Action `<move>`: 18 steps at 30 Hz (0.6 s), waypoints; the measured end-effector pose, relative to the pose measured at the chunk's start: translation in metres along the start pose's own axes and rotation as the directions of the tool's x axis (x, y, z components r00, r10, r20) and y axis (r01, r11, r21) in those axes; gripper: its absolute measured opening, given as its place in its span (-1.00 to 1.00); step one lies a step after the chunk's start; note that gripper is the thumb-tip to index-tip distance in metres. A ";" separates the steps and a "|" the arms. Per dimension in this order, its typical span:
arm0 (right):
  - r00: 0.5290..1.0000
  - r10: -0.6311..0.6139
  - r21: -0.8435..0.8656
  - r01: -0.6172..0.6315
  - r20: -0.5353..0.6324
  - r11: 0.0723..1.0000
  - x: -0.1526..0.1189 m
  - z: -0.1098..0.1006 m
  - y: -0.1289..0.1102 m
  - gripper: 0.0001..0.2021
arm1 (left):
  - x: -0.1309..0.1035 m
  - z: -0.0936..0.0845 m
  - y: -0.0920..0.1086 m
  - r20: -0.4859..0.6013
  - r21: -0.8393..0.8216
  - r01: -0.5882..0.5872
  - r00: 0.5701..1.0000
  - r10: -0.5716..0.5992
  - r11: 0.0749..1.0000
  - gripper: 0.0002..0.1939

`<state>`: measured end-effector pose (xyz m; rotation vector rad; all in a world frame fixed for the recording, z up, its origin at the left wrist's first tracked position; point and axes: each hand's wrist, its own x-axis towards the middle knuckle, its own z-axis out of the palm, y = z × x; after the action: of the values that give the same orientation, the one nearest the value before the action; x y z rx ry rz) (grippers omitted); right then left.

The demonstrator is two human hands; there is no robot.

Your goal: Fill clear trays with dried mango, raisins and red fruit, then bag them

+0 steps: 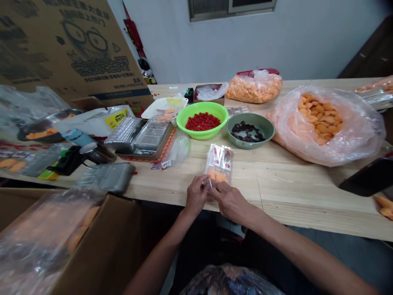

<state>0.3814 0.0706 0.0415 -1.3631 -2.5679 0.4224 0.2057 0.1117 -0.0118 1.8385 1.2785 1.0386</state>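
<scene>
A clear plastic packet (218,160) lies on the table in front of me. Small red pieces show in its far compartments and orange pieces (217,176) in its near part. At the packet's near end, my left hand (196,194) pinches the clear film, fingers bent. Opposite it, my right hand (231,201) is closed on the same end, thumb and finger close to the left hand's. A pale strip of the film's edge stands up between the hands. My fingers partly hide this near end.
Beyond the packet are a green bowl of red pieces (202,130) and a grey-green bowl of dark pieces (250,139). A big bag of orange pieces (328,127) stands right. Clear trays (150,137) and a metal cup (96,152) sit left, above an open carton (101,241).
</scene>
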 end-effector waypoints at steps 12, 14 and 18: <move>0.962 0.200 0.111 -0.182 -0.184 0.977 -0.025 0.016 0.023 -0.75 | 0.002 0.010 0.016 0.179 -0.653 0.509 0.823 -0.539 0.561 -0.42; 0.865 0.396 0.238 -0.332 -0.308 0.913 -0.022 0.012 0.040 -0.75 | 0.009 0.005 0.017 0.278 -0.695 0.592 0.745 -0.606 0.408 -0.48; 0.696 0.703 0.588 -0.509 -0.149 0.629 -0.002 0.007 0.072 -0.61 | 0.028 0.011 0.022 0.319 -0.602 0.677 0.690 -0.649 0.424 -0.53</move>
<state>0.4366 0.1062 0.0102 -1.8535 -1.4528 0.7936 0.2304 0.1308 0.0088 0.6407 1.1969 0.8257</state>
